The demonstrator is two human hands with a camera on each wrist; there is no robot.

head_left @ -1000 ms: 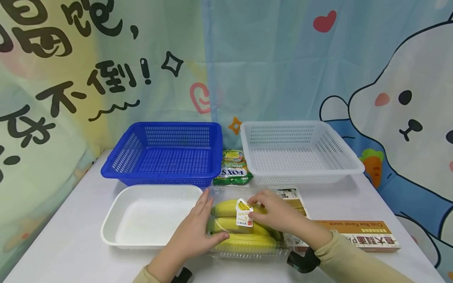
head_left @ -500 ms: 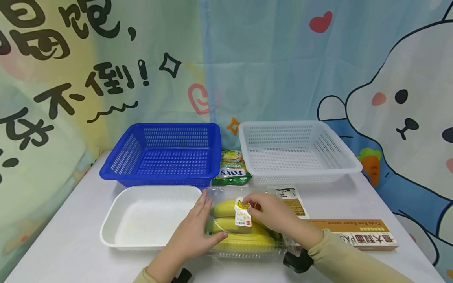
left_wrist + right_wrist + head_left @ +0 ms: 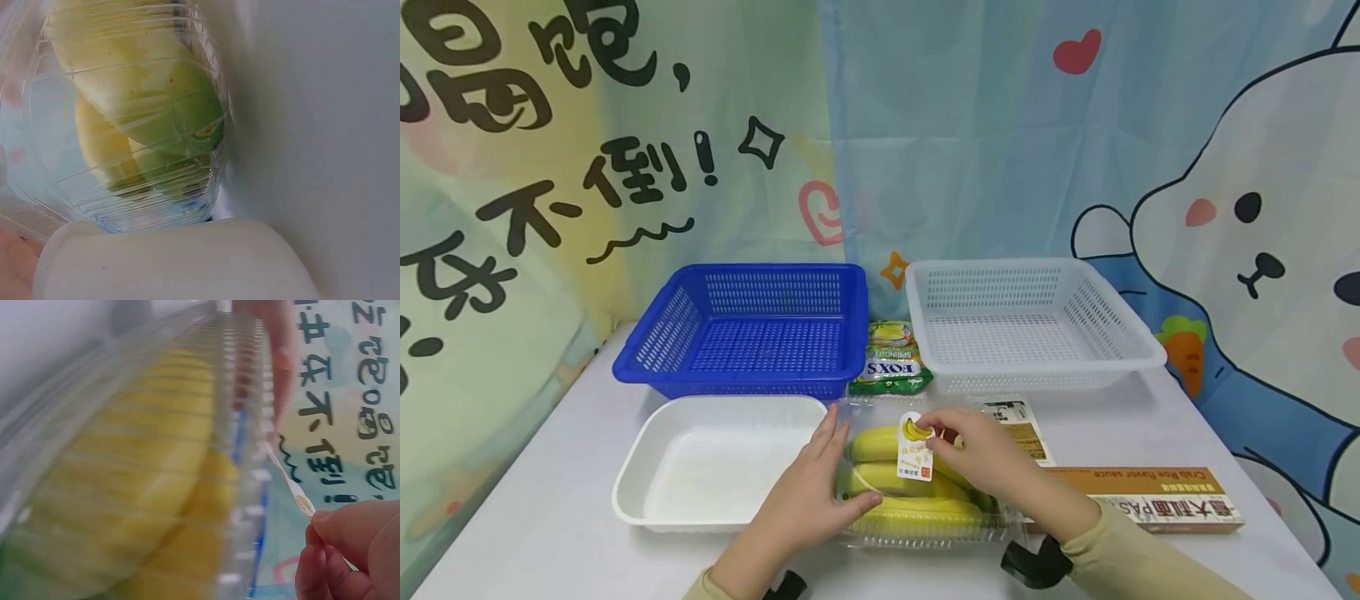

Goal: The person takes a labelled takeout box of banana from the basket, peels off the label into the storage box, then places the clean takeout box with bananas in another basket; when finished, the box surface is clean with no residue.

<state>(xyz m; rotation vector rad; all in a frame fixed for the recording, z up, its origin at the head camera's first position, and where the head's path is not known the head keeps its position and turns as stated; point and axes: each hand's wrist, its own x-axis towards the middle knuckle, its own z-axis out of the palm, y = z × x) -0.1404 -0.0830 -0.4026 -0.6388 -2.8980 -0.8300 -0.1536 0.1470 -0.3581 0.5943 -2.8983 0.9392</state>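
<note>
A clear plastic clamshell (image 3: 880,408) of yellow bananas (image 3: 895,479) sits at the front middle of the table. On its lid is a white sticker (image 3: 915,458) with a banana picture. My right hand (image 3: 988,450) pinches the sticker's upper right edge. In the right wrist view the sticker (image 3: 294,481) stands up off the lid, held between thumb and fingertip. My left hand (image 3: 812,492) rests along the clamshell's left side, fingers extended and thumb over the near corner. Green banana tips (image 3: 194,119) show through the plastic in the left wrist view.
Left of the clamshell lies a white tray (image 3: 640,475). Behind are a blue basket (image 3: 655,367) and a white basket (image 3: 1045,367), with a green FOX'S bag (image 3: 891,367) between them. A brown-and-white box (image 3: 1180,500) lies right; another printed package (image 3: 1022,429) is partly hidden.
My right hand has shifted slightly left to the sticker's upper edge and now pinches it. My left hand stays on the clamshell's side.
</note>
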